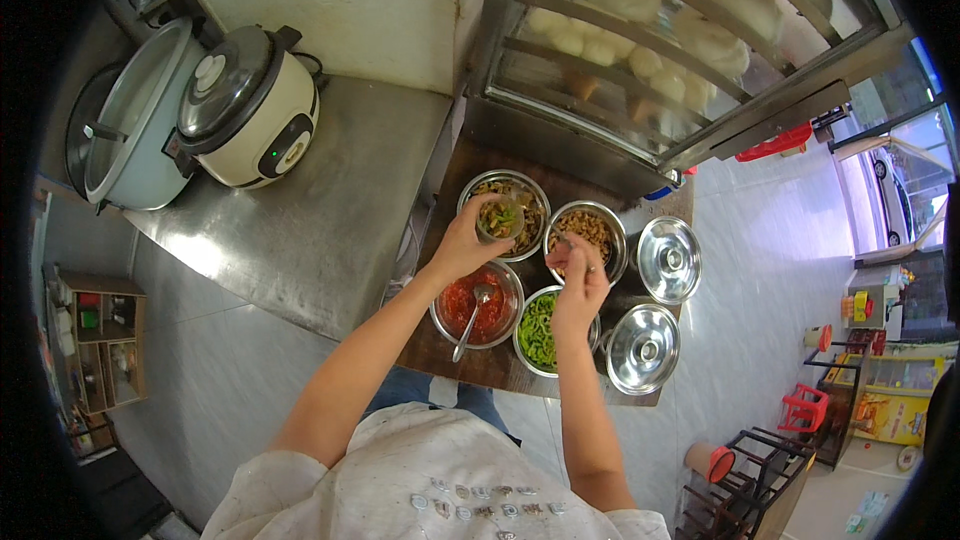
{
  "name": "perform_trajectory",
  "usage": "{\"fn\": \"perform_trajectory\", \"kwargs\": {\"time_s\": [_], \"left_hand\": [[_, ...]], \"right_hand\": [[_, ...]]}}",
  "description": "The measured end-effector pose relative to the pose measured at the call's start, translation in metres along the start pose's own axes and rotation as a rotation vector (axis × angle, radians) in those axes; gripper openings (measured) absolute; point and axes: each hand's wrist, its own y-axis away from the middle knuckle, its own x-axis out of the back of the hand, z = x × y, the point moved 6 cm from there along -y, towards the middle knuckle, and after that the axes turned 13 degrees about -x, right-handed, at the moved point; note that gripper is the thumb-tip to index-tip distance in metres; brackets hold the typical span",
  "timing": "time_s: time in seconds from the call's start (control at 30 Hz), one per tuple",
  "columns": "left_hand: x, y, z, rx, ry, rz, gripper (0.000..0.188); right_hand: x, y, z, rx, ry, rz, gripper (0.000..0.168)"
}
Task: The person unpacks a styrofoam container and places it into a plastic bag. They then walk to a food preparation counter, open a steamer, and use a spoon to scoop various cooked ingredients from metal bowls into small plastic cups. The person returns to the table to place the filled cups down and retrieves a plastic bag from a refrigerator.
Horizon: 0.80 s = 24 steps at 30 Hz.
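Note:
My left hand [469, 240] grips a small clear cup [501, 217] with chopped green and brown food in it. The cup is above a steel bowl of brown-green chopped vegetables [506, 184]. Over a steel bowl of diced brown food [581, 223], my right hand [581, 281] has its fingers pinched around what appears to be a thin metal utensil, mostly hidden. Nearer me, a metal spoon [471, 324] rests in a steel bowl of red sauce [450, 307]. Beside it, a steel bowl of sliced green peppers [536, 334] is partly covered by my right forearm.
Two steel lids [670, 259] lie at the right side of the wooden table [487, 371]. A glass-fronted cabinet with buns [600, 52] stands behind the bowls. On the steel counter [360, 187] at left are a rice cooker [251, 109] and a large pale-blue pot [146, 135].

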Motion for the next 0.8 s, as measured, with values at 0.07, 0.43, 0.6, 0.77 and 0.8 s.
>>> {"fn": "perform_trajectory", "kwargs": {"time_s": [0.07,0.43,0.6,0.77,0.8], "left_hand": [[0.004,0.003,0.000,-0.010,0.010,0.009,0.072],[0.029,0.041,-0.038,0.288,-0.040,-0.058,0.068],[0.031,0.036,-0.046,0.287,0.042,-0.012,0.068],[0.033,0.037,-0.052,0.284,0.021,-0.009,0.068],[0.030,0.038,-0.053,0.281,0.023,-0.016,0.068]], "right_hand": [[0.010,-0.013,0.011,-0.151,-0.221,0.013,0.023],[0.002,-0.084,0.087,0.167,0.638,-0.068,0.022],[0.005,-0.073,0.112,-0.102,0.407,-0.060,0.023],[-0.004,-0.078,0.090,0.065,0.476,0.047,0.022],[-0.005,-0.082,0.086,0.174,0.556,0.054,0.021]]}}
